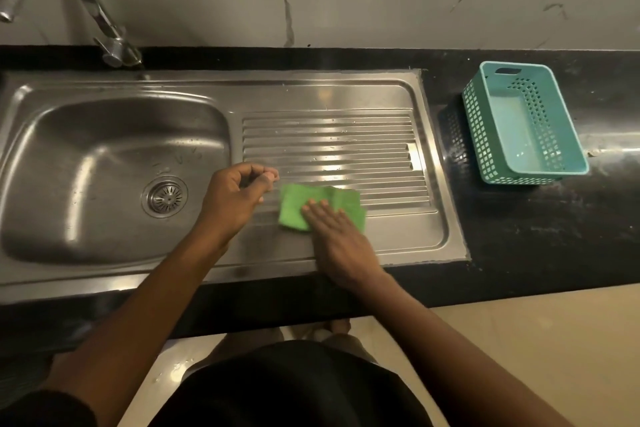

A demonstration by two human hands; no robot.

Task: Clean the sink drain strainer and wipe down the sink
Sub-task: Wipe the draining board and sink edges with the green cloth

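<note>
Head view, looking down on a steel sink (114, 149) let into a black surface (519, 229). Presses the right grip (341, 236) flat on a folded green cleaning cloth (294, 208), fingers straight and spread, nothing curled round it: released, yet bearing down. Holds the left grip (232, 198) just beside the cloth's left edge, over the ribbed drainboard (332, 146), fingers curled in to the thumb: loosely clenched, with nothing visible inside.

Places the cloth at the near edge of the drainboard, right of the bowl. Places the drain strainer (165, 197) seated in the bowl's floor, apart from both grips and untouched. Shows scattered droplets on the ribs, a curved tap (90, 7) at the back left, and a teal plastic basket (485, 135) well off to the right on the surface.

Judging the cloth: probably light, soft and limp, likely to slide easily over wet steel under a flat palm, and likely to bunch or snag across the ribs if pushed by one corner. Best worked with the palm over its middle; best lifted by pinching a folded edge.

Judging the strainer: small, stiff metal, probably light and slick when wet. Best taken by a fingertip pinch on the raised centre knob and drawn straight up, since the perforated rim offers little to catch
</note>
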